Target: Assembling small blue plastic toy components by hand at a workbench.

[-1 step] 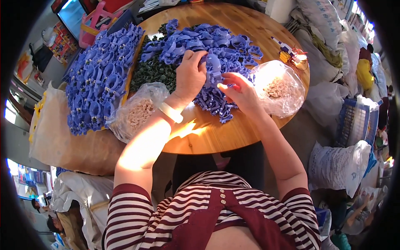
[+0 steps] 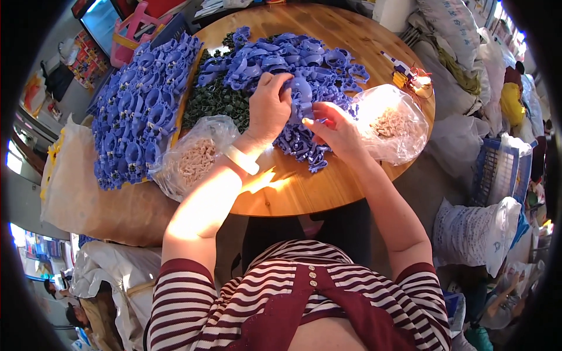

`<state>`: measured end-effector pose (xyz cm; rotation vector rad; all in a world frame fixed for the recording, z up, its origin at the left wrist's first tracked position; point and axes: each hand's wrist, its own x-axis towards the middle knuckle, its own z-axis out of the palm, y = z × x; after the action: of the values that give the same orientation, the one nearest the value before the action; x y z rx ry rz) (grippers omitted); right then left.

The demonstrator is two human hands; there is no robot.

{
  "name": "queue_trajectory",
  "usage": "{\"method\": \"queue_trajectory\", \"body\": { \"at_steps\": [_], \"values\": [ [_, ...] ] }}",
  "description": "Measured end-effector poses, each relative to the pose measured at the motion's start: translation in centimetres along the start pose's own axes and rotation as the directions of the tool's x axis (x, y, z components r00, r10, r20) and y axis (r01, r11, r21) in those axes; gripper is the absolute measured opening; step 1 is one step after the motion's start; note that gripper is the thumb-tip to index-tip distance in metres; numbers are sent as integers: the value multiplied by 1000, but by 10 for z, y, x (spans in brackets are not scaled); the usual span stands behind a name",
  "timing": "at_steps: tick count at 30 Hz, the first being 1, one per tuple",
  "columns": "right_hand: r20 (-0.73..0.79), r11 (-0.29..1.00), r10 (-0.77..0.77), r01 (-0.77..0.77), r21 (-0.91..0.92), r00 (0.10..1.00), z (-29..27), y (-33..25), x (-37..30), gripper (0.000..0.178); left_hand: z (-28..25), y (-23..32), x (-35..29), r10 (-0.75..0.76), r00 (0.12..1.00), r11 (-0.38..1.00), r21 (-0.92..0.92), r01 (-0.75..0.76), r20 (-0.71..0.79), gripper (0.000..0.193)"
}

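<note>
Over the round table, my left hand is closed around the left edge of a violet-blue plastic part with a rounded, smooth face. The fingers of my right hand pinch the lower end of the same part; whether they hold a smaller piece there is hidden. Behind both hands rises a pile of similar violet-blue plastic parts. Small violet-blue pieces lie in a heap just below the held part. Dark green pieces spread to the left of my left hand.
Clear bags of small beige pieces lie on either side, a left bag and a right bag. Rows of assembled violet-blue parts fill a surface at left. A white-and-yellow tool with wires rests on the wooden tabletop.
The held part and my left hand have shifted very slightly to the right. My right fingers have moved a little at its lower end; the piles are unchanged.
</note>
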<state>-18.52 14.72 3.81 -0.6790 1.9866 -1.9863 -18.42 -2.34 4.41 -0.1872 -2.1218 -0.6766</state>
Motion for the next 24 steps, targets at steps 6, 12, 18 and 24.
{"method": "queue_trajectory", "body": {
  "at_steps": [6,12,18,24],
  "values": [
    [-63,960,-133,113,-256,989,-4,14,2,29,5,-9,-24,-344,903,803,-417,425,258,27],
    [-48,693,-514,382,-611,857,-3,13,0,29,-3,-2,-41,-329,877,486,-733,475,350,34],
    [102,449,-691,535,-715,716,16,4,-13,31,-18,30,-41,-339,783,-141,-851,506,522,46],
    [31,648,-648,572,-503,761,24,-3,-23,40,-30,25,-37,-192,756,-374,-759,533,626,50]
  ]
}}
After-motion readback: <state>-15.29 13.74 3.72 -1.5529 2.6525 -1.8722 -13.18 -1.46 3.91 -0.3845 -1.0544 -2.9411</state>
